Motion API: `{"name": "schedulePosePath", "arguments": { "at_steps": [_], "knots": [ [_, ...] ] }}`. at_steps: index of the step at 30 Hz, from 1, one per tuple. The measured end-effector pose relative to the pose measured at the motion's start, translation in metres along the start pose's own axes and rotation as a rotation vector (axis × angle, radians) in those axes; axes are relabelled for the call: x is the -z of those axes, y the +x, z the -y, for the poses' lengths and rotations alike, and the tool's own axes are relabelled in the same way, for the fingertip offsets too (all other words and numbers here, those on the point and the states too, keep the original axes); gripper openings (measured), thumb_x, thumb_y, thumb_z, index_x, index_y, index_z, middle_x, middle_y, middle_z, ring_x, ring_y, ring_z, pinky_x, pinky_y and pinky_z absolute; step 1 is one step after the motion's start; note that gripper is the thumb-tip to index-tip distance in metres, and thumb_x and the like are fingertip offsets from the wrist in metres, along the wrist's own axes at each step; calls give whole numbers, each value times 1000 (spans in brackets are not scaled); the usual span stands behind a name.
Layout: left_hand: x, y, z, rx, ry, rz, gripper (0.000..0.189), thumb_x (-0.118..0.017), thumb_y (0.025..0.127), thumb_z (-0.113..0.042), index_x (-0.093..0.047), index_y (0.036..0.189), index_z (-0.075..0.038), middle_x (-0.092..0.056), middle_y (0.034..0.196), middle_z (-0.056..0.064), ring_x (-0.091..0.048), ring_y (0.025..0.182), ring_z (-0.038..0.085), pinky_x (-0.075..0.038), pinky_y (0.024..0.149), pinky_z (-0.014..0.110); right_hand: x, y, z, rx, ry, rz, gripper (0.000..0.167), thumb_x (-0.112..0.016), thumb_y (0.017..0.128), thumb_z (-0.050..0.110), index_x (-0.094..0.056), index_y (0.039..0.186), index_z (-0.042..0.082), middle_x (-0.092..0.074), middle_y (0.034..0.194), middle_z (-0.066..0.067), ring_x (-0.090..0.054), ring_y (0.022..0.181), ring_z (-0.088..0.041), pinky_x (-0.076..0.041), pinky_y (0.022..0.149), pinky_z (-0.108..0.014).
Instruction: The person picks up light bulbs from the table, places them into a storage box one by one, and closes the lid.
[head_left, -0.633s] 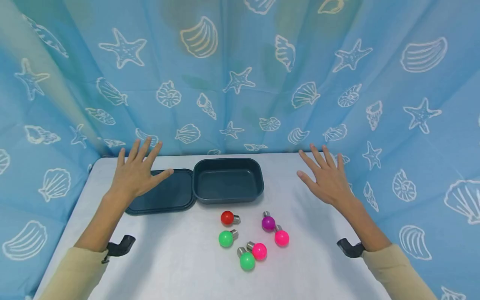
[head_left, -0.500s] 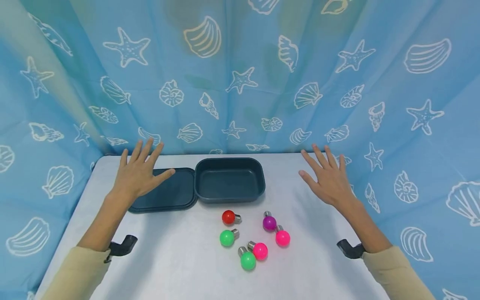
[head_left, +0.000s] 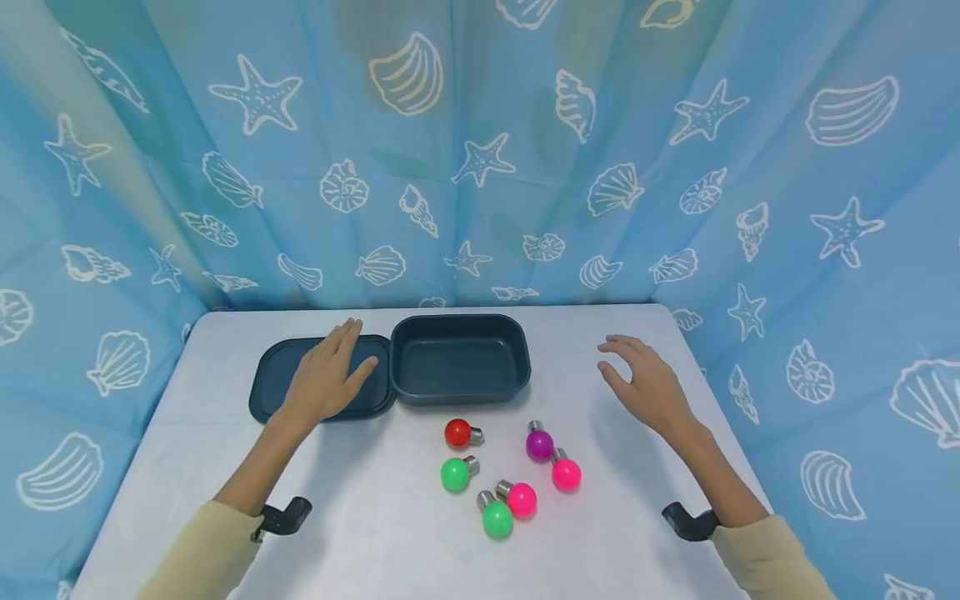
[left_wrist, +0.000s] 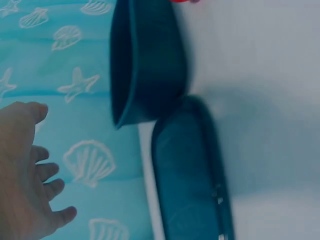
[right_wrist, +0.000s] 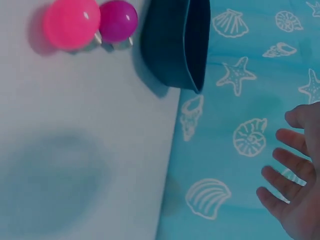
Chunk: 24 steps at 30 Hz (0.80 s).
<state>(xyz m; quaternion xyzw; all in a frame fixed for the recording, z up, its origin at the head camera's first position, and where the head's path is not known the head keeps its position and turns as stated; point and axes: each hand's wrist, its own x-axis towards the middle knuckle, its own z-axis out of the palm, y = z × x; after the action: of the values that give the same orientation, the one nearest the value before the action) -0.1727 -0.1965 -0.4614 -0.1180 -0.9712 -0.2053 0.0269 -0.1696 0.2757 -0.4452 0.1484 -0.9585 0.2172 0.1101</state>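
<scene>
My left hand (head_left: 324,379) hovers over the flat dark lid (head_left: 281,379), its fingers extended and holding nothing. On the right, my other hand (head_left: 647,385) is above the table with relaxed, slightly bent fingers and nothing in them. A dark rectangular container (head_left: 460,360) stands between the hands, its inside bare, with the lid beside its left end. In front of it lie small round light bulbs with metal screw bases: a red bulb (head_left: 457,432), a purple bulb (head_left: 539,445), two green bulbs (head_left: 454,474) and two pink bulbs (head_left: 566,474).
The white table (head_left: 390,517) ends at the back against a blue curtain (head_left: 480,225) printed with shells and starfish. The curtain also hangs along both sides. A black wrist strap mount (head_left: 285,517) sits at each sleeve.
My left hand has moved right and toward me, its fingers drawing closer together. My right hand has drawn back a little, its fingers bending from their spread. Bulbs, container and lid have stayed put.
</scene>
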Motion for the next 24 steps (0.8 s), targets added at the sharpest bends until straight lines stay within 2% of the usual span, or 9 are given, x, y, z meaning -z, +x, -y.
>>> {"name": "schedulePosePath", "arguments": {
  "at_steps": [4,8,14,18,24],
  "knots": [
    [-19,4,-1,-18,-13,-38,68,-52,104,-34,-26,155,4,-27,158,25,-28,144,44,-24,115,57,-13,-5,3,-54,144,-8,31,-60,101,21,-64,128,6,-61,133,-17,-53,126,-37,-45,100,-58],
    [-32,6,-5,-40,-23,-51,68,-54,104,-32,-28,154,7,-28,157,27,-30,142,44,-28,113,59,-23,-7,6,-82,215,-13,32,-60,101,20,-64,129,6,-62,132,-16,-55,124,-36,-47,99,-56],
    [-49,10,-10,-45,-15,-17,68,-53,104,-32,-27,154,7,-26,158,26,-29,143,43,-30,111,60,-35,-13,7,-128,280,29,33,-60,101,20,-63,130,6,-60,135,-15,-56,125,-34,-48,99,-53],
    [-58,13,-12,-30,-13,18,68,-51,105,-33,-25,155,6,-24,160,24,-27,145,41,-29,111,61,-39,-18,4,-148,367,22,32,-60,102,19,-63,130,5,-61,133,-14,-57,123,-33,-49,97,-50],
    [-67,19,-12,-13,-1,25,70,-49,105,-34,-21,156,5,-20,162,22,-24,146,40,-27,112,61,-48,-25,0,-176,445,16,33,-58,103,21,-62,131,4,-62,133,-14,-57,124,-32,-49,98,-47]
  ]
}}
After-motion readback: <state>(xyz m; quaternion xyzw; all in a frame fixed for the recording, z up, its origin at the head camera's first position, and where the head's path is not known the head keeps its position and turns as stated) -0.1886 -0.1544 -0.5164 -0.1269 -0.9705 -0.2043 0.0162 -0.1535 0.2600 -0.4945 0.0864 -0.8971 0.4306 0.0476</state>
